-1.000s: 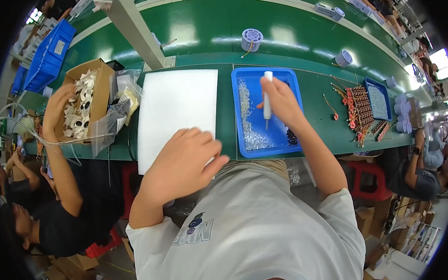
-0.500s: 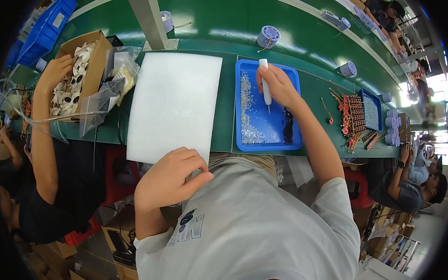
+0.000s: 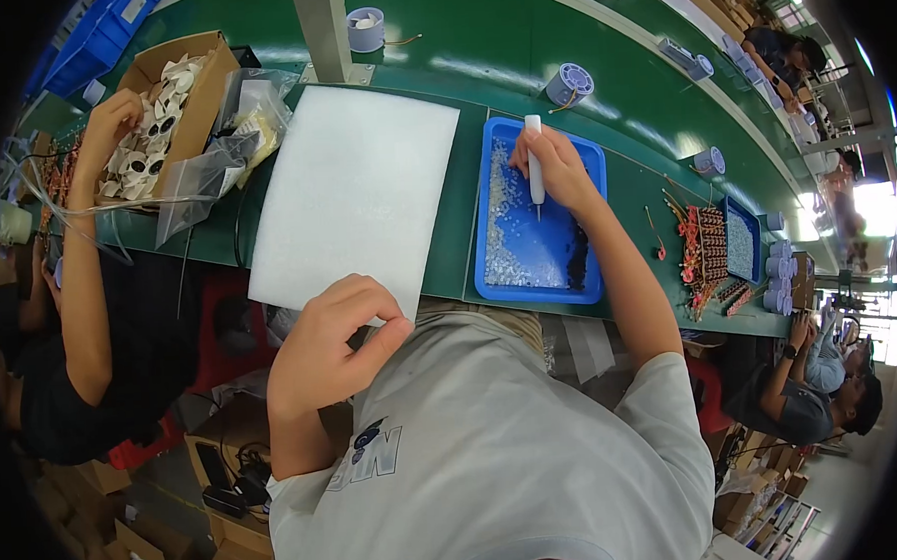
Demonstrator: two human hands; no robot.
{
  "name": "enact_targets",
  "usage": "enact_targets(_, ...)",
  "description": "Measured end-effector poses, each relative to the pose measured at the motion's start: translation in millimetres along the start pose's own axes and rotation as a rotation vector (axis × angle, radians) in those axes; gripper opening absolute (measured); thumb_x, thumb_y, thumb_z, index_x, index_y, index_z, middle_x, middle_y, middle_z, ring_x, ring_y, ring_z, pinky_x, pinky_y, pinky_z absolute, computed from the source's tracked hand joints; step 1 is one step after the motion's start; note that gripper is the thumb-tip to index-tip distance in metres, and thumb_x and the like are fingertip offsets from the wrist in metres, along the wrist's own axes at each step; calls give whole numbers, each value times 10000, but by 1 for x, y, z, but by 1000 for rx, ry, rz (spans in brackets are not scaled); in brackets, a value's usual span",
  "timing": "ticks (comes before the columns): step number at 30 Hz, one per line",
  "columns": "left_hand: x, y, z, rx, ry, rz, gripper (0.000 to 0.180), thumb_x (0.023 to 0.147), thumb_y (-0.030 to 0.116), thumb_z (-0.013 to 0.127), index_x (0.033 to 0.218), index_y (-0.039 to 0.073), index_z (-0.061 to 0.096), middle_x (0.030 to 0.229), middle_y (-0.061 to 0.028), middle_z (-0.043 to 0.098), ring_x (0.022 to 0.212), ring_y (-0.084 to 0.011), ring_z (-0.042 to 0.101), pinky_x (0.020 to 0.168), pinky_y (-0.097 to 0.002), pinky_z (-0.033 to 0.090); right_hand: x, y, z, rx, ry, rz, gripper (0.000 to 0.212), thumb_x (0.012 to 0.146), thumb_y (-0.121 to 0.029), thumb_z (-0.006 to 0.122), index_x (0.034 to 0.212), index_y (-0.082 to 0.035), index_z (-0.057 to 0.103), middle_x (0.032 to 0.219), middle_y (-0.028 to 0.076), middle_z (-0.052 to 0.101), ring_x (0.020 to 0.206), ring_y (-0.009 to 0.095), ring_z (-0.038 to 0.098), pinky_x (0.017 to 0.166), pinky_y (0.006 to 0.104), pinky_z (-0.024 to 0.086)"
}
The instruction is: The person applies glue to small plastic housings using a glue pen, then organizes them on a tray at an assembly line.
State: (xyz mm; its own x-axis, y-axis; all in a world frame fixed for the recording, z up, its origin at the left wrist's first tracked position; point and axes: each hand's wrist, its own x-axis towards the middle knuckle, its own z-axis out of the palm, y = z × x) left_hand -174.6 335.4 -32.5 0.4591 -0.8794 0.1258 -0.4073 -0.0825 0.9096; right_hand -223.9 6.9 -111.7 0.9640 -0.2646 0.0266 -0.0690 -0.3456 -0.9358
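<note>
My right hand [image 3: 562,172] is wrapped round a white pen-shaped tool [image 3: 535,161] with a thin metal tip pointing down. It hovers over a blue tray [image 3: 529,294], which has small clear pieces [image 3: 508,262] along its left side and a strip of small black pieces [image 3: 577,257] at the right. At the near edge of a white foam sheet [image 3: 354,184], my left hand [image 3: 336,340] has its fingers curled and thumb drawn to the index finger. Whatever may be in that pinch is hidden.
A carton of white parts [image 3: 221,75] and clear plastic bags [image 3: 199,181] lie at left, by a co-worker's hand [image 3: 111,125]. Wired red parts [image 3: 705,239], a second small tray [image 3: 740,242] and lilac cylinders [image 3: 779,276] are at right. More cylinders [image 3: 569,85] stand on the green belt behind a metal post [image 3: 323,30].
My left thumb and index finger have come together. The view has shifted slightly. My right hand keeps the white tool over the tray, in nearly the same place.
</note>
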Motion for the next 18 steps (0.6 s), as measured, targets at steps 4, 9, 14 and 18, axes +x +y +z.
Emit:
enact_targets(4, -3, -2, 0, -35, 74, -2, 36, 761, 3, 581, 742, -13, 556, 727, -85, 576, 645, -176, 535, 600, -254, 414, 0, -1, 6, 190, -9, -50, 353, 925, -298, 390, 695, -47, 484, 618, 22, 490, 621, 118, 489, 594, 278, 402)
enact_targets(9, -5, -2, 3, -80, 193, -17, 86, 731, 4, 613, 695, -13, 537, 648, -78, 535, 590, -188, 501, 546, -266, 387, -11, -14, 8, 54, -120, -9, 339, 923, -280, 398, 702, -39, 489, 618, 33, 500, 620, 128, 518, 601, 273, 420)
enact_targets(14, -3, -3, 3, -84, 211, -22, 88, 732, 3, 608, 691, -14, 532, 639, -76, 531, 582, -176, 497, 541, -262, 383, -16, -10, 1, -92, -131, -10, 319, 918, -264, 415, 717, -29, 495, 612, 38, 513, 611, 129, 532, 585, 274, 425)
enact_targets(18, 0, -2, 6, -90, 215, -12, 96, 736, 6, 608, 688, -13, 527, 640, -75, 529, 576, -167, 489, 535, -258, 376, -18, -6, 9, 97, -108, -51, 300, 910, -257, 431, 727, -28, 496, 605, 31, 509, 589, 118, 506, 558, 277, 409)
